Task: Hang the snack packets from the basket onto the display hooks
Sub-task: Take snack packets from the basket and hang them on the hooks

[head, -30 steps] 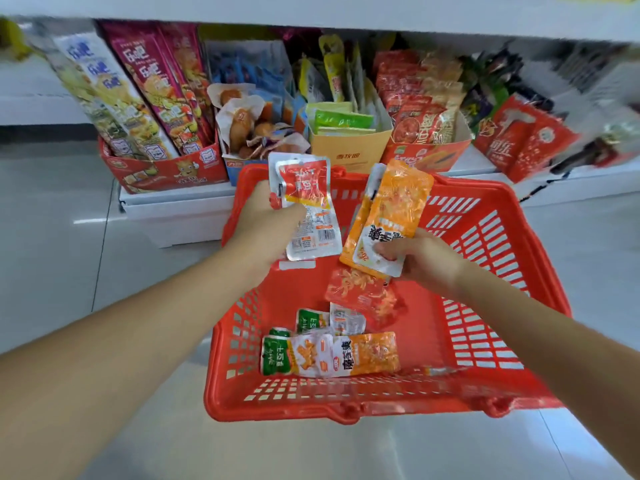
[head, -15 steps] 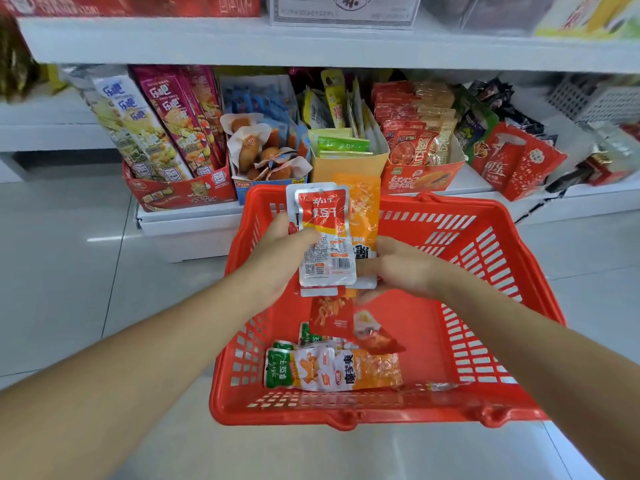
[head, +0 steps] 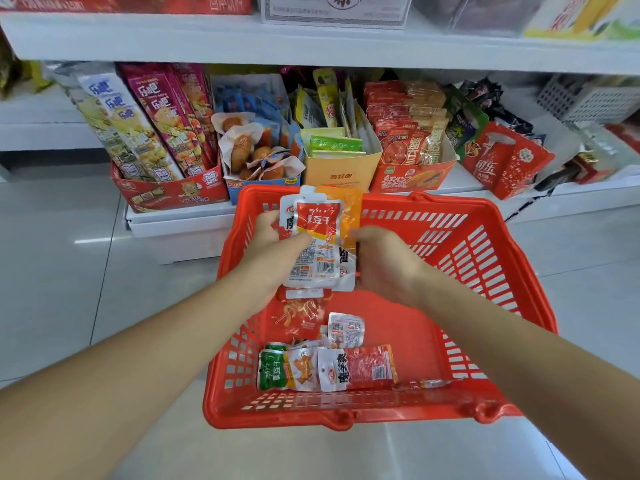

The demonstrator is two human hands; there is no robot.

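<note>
Both hands gripped one fanned stack of snack packets (head: 317,242) above the far half of the red basket (head: 485,271). The left hand (head: 273,251) had its thumb pressed across the front red-and-white packet and its fingers curled behind the stack's left edge. The right hand (head: 384,261) closed on the stack's right edge, where an orange packet (head: 348,216) stood behind the front one. Its fingertips were hidden behind the packets, so how tightly they pinched could not be told.

A second earlier the two hands had been apart, the left with the red-and-white packet, the right with the orange ones held off to the side. Half a second earlier they had drawn together, and now the packets overlapped as a single bunch held upright. The view had also tipped upward, showing more of the upper white shelf (head: 311,43).

Loose packets lay on the basket floor: a green-and-orange one (head: 287,370) beside a red one (head: 360,367) near the front wall, a small white one (head: 346,329) and a red-orange one (head: 301,315) below the hands. Beyond the basket, cartons of snacks (head: 346,157) stood on the lowest shelf. The basket rested on the tiled floor (head: 69,271).
</note>
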